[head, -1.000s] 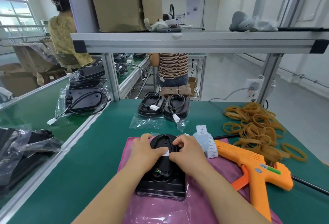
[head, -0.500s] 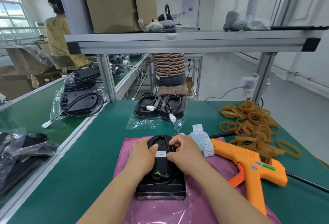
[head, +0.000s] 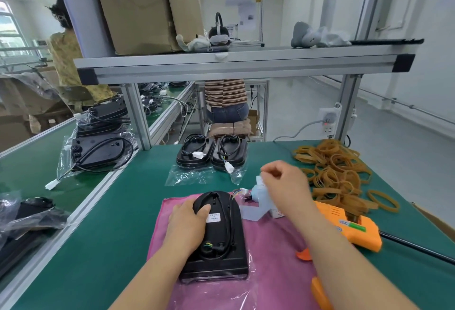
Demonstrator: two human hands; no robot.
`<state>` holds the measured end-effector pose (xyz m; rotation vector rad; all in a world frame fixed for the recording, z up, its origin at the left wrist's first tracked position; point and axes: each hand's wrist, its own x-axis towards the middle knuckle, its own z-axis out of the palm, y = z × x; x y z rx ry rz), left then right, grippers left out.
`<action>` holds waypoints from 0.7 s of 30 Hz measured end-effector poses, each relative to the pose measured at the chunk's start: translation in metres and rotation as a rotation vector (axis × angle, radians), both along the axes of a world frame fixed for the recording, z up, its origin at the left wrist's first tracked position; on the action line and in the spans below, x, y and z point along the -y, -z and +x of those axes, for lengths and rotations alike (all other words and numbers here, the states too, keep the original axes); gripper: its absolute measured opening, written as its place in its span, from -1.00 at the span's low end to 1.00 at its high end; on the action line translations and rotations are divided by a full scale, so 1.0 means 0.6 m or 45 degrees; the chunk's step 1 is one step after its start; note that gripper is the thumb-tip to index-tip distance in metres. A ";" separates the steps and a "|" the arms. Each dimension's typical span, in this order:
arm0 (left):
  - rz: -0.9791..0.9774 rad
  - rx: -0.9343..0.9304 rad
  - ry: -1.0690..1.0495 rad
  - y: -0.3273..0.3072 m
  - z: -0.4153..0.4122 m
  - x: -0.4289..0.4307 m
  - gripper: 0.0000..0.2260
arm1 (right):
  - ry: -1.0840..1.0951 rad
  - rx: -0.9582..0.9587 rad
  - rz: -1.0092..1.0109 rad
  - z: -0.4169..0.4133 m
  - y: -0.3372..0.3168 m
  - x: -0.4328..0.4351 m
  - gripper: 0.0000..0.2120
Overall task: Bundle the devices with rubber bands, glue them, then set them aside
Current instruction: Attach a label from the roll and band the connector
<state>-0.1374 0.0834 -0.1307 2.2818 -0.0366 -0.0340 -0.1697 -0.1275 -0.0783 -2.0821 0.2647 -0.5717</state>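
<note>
On the pink cloth (head: 270, 250), left hand (head: 187, 223) grips black device (head: 221, 235) at its left edge; right hand (head: 283, 183) hovers blurred, grasp unclear; glue gun (head: 354, 229) and rubber bands (head: 337, 174) crowd the right; clear bag (head: 187, 177) beyond holds two devices (head: 194, 155).

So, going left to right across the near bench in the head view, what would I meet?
Black devices in clear plastic bags, left hand, black oval device on pink cloth, right hand, orange plastic glue gun.
</note>
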 end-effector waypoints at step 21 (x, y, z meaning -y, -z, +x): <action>-0.109 0.052 -0.046 0.006 0.000 -0.004 -0.78 | 0.255 -0.848 -1.042 0.106 0.043 0.141 -0.78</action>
